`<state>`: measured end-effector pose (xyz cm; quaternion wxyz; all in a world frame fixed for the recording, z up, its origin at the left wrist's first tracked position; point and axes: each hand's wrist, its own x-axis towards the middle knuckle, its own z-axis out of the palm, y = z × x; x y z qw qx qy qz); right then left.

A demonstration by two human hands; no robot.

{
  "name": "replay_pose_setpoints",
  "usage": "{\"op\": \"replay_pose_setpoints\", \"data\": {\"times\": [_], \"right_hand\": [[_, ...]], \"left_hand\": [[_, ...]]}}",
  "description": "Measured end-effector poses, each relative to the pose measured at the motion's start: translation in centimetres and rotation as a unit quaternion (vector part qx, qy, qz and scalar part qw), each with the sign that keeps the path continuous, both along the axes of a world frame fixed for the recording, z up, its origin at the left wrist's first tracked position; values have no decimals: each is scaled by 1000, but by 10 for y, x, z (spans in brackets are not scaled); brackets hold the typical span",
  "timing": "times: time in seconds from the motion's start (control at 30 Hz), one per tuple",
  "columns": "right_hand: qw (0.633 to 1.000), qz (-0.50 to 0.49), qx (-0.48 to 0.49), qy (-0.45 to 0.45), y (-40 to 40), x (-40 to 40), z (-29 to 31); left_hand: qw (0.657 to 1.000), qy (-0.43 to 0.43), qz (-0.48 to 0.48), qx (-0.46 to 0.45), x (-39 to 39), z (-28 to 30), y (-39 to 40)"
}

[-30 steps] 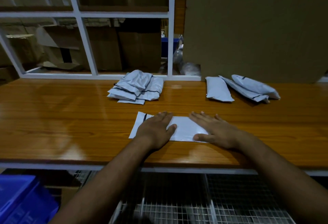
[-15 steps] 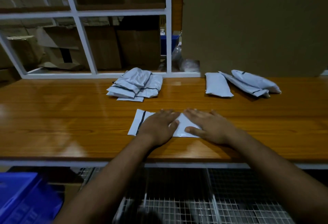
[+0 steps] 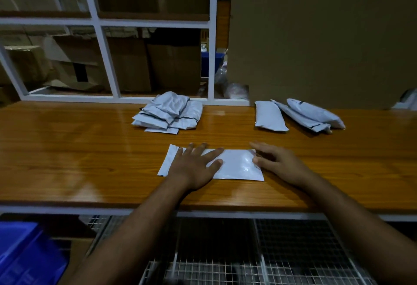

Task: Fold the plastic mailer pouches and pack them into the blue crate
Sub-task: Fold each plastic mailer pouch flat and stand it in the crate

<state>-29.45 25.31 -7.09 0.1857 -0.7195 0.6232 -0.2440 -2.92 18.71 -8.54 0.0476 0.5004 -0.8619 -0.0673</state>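
Left hand: my left hand [image 3: 194,167] lies flat, palm down, on the left half of the folded mailer pouch [image 3: 234,165], fingers straight and spread, pointing up and to the right.
Right hand: my right hand [image 3: 278,163] sits at the pouch's right end; its thumb touches the right edge, while the fingers lie loosely bent on the wood just past that edge. I see nothing gripped in it.
Folded mailer pouch: white, flat on the wooden worktop [image 3: 67,149], lengthwise left to right, close to the near edge; its bare middle shows between my two hands.
Pouch stack: a heap of grey-white mailer pouches [image 3: 168,113] lies farther back, left of centre, well apart from my hands.
Filled pouches: three plump mailers [image 3: 297,114] rest at the back right, two of them overlapping.
Blue crate: the blue crate [image 3: 24,255] is below the worktop at the lower left, only partly in view.
Backdrop: a white shelf frame [image 3: 106,59] with cardboard boxes stands behind the worktop.
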Motion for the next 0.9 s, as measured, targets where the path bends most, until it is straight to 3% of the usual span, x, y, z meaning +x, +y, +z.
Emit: {"op": "replay_pose_setpoints", "data": {"times": [0.17,0.4,0.47,0.53,0.6,0.77,0.9], "right_hand": [[986,25,70,147,1,-7,2],[932,27,231,276,1,-13,35],[958,-3,210,196,-2,-2,49],[989,-46,120,67,-8,22,54],[996,-55,58,28,-13,54,49],[991,-5,-11,135,-21,83,-3],[970,15,6,242,-24,85,-5]], "left_hand": [[1000,-4,0,10,1,0,-1],[1000,25,-7,0,1,2,3],[997,67,-21,-40,1,2,6],[994,82,-18,-69,0,4,8],[996,76,-8,-41,0,5,9],[999,48,-4,18,-1,7,5],[1000,19,4,20,-3,4,0]]}}
